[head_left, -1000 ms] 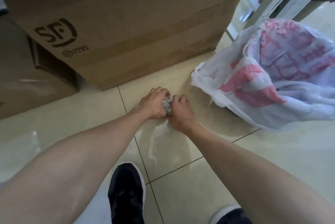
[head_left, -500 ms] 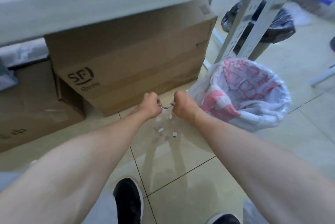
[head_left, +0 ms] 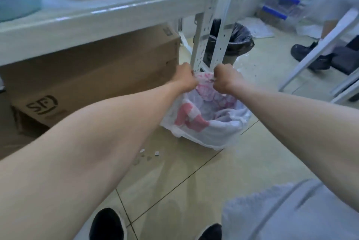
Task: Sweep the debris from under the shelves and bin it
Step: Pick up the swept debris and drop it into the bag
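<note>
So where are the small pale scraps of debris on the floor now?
In the head view, the small pale scraps lie on the beige tiled floor left of centre, just left of the white-and-red plastic bag.

A lined bin (head_left: 208,123) is placed on the floor (head_left: 252,162) in front of the shelf upright (head_left: 206,26). A cardboard box (head_left: 93,76) is located to its left, under the shelf (head_left: 93,16). Small scraps (head_left: 149,154) are scattered on the floor just left of the lined bin. A second bin (head_left: 235,41) is positioned behind the upright.
</note>
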Demonstrator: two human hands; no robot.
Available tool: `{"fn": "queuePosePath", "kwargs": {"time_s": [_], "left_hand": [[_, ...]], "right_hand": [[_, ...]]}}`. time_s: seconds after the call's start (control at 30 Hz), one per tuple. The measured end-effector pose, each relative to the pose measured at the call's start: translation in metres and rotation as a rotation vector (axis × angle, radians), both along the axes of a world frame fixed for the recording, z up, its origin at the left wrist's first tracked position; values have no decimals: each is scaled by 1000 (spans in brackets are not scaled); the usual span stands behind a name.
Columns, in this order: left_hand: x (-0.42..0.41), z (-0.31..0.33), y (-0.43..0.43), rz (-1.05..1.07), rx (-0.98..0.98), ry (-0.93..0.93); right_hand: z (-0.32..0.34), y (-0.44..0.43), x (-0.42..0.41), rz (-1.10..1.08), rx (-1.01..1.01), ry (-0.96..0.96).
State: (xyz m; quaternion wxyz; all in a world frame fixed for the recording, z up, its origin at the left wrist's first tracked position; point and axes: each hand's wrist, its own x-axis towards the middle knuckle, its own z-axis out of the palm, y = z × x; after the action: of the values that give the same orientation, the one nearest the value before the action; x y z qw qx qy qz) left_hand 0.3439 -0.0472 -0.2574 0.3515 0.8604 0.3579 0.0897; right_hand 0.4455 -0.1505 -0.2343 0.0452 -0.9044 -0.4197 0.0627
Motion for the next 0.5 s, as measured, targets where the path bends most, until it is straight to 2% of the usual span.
{"fn": "queuePosePath", "kwargs": {"time_s": [0.1,0.27,0.37,0.5], "left_hand": [[19,-19,-4,-179,-35,142],[8,-2,12,-266,-64,129],[-17,19,23,-228,-9,86],[-69,30,47,-58,31,74]], "right_hand": [[-26,-12,27,-21,-84,88],[-10,-11,40,-50,-108,50],[5,2,25,-17,-73,16],[20,32,-22,77,-11,36]]}}
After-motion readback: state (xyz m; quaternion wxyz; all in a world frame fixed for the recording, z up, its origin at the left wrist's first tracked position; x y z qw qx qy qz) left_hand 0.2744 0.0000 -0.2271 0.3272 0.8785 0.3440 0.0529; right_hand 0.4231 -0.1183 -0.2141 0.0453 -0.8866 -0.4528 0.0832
